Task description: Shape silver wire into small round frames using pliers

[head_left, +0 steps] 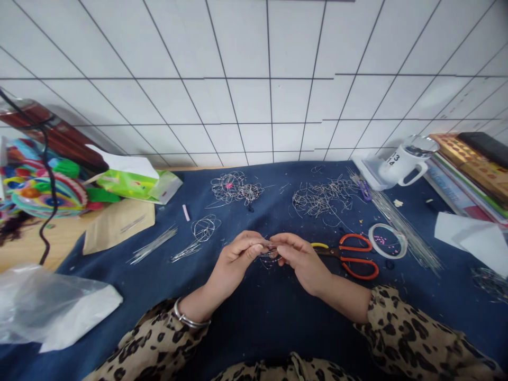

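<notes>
My left hand (pixel 240 260) and my right hand (pixel 300 259) meet near the middle of the dark blue cloth (pixel 254 328). Both pinch a small piece of thin wire (pixel 270 257) with tiny pinkish beads, held between the fingertips. Its exact shape is partly hidden by the fingers. Just right of my right hand lie orange-handled scissors (pixel 359 257), with a yellow-handled tool (pixel 319 245) partly behind the hand. A round clear dish (pixel 388 241) with small pink beads sits beyond the scissors.
Tangled wire (pixel 323 198) and looped wire pieces (pixel 234 188) lie toward the tiled wall. Straight wires (pixel 408 233) and a white mug (pixel 407 161) are right; a brown envelope (pixel 119 225) and plastic bag (pixel 55 304) are left.
</notes>
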A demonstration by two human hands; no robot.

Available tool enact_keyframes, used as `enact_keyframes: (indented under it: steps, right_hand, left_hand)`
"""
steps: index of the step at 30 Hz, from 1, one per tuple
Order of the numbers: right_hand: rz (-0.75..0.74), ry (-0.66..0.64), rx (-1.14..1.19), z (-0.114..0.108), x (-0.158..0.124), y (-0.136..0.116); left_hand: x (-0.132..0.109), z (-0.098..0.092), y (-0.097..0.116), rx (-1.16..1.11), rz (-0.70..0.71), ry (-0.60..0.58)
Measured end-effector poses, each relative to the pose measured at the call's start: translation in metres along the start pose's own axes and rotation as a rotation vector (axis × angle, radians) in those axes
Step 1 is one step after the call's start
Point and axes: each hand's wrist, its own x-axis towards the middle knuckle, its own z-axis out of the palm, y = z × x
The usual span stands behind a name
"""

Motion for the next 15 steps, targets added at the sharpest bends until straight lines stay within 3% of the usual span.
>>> enact_keyframes:
  steps: [15]
  right_hand:
    - [-0.015,0.062,-0.114,0.0024,0.0002,0.0008]
  left_hand:
    - [-0.0016,-0.0015,0.0055,0.082,0.024,-0.093]
